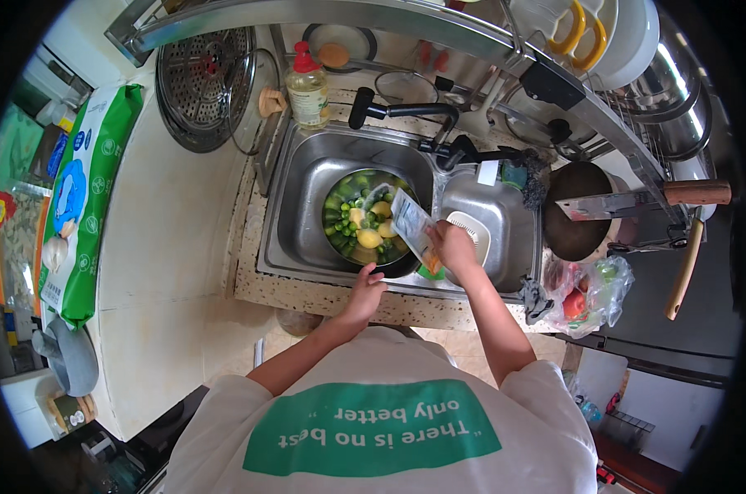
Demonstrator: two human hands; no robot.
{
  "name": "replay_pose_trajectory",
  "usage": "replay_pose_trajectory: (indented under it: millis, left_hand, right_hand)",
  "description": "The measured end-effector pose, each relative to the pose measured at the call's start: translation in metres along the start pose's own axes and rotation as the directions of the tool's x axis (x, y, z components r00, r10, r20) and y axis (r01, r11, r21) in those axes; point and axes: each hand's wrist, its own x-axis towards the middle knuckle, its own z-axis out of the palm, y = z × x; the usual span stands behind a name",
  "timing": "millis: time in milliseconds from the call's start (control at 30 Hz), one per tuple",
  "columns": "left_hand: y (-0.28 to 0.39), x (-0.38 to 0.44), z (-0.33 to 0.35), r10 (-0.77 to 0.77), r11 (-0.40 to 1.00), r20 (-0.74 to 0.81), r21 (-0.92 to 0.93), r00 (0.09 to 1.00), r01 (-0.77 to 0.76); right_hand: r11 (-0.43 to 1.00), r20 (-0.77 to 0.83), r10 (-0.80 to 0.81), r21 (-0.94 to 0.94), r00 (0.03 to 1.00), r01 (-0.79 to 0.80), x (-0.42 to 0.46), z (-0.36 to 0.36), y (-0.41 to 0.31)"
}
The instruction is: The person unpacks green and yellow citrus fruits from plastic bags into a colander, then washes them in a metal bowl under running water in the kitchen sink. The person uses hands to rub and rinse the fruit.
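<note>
A round metal bowl (pixel 327 239) sits in the larger sink basin. In its water are several small green fruits (pixel 348 225) and yellow lemon-like fruits (pixel 369 238). My right hand (pixel 456 250) grips a printed plastic packet (pixel 413 223), tilted with its upper end over the bowl's right side. Something whitish shows in the bowl near that end. At the bowl's near rim is my left hand (pixel 363 296), fingers apart; whether its fingertips touch the rim is unclear. Beneath my right hand, a white plastic basket (pixel 483 238) stands partly hidden in the smaller basin.
A black faucet (pixel 419 110) reaches over the sink (pixel 298 167). A soap bottle (pixel 308 92) stands behind it. To the right are a cleaver (pixel 614 207) jutting from the rack, a dark pan (pixel 577 234) and bagged produce (pixel 586 299). A green package (pixel 88 204) lies on the left counter.
</note>
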Motion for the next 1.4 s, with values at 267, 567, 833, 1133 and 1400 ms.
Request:
replay_pose_trajectory:
  millis: [267,567,833,1133,1400]
  left_hand:
    - [0.015,-0.002,-0.018,-0.038,0.999,0.033,-0.012,0.999,0.038]
    - [0.032,-0.015,-0.026,-0.023,0.995,0.073,0.100,0.997,0.016]
    - [0.034,-0.019,-0.032,0.016,0.994,0.088,0.109,0.996,-0.025]
    - [0.031,-0.022,-0.037,0.018,0.995,0.065,0.095,0.998,-0.024]
    - [0.026,-0.023,-0.035,-0.011,0.987,0.086,0.159,0.996,-0.003]
  right_hand:
    - [0.992,-0.020,0.124,-0.010,0.992,-0.124,-0.011,0.007,-0.006]
    - [0.985,-0.172,0.137,0.127,0.976,-0.116,-0.016,0.021,-0.006]
    - [0.963,-0.204,0.198,0.221,0.959,-0.152,-0.020,0.027,-0.008]
    - [0.964,-0.248,0.213,0.208,0.945,-0.163,-0.039,0.030,-0.006]
    - [0.976,-0.281,0.215,0.105,0.935,-0.193,-0.054,0.026,-0.017]
